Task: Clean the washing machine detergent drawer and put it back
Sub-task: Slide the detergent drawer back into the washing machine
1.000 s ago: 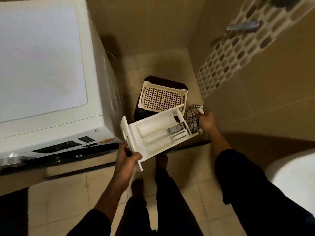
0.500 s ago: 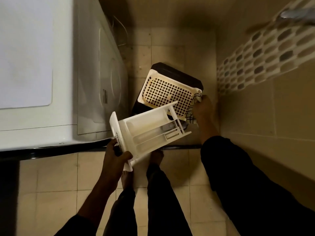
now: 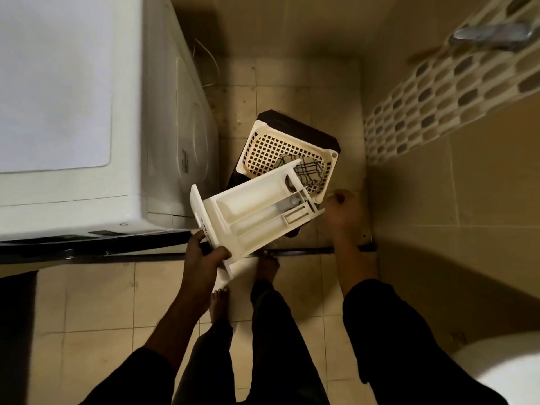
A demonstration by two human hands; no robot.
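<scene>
**Held one-handed: detergent drawer (image 3: 257,211) outside the washing machine (image 3: 73,112)**

The drawer looks like rigid moulded plastic. It is probably light, and possibly slick if wet. The thin partitions and rear rails look the likeliest parts to crack. The thick front panel is the safest hold, and your left hand (image 3: 204,258) grips it there. The body therefore juts away from the grip, tilted in the air just off the machine's front corner. Your right hand (image 3: 344,211) hangs loosely curled and empty by the drawer's rear end, farther from the machine.
</scene>
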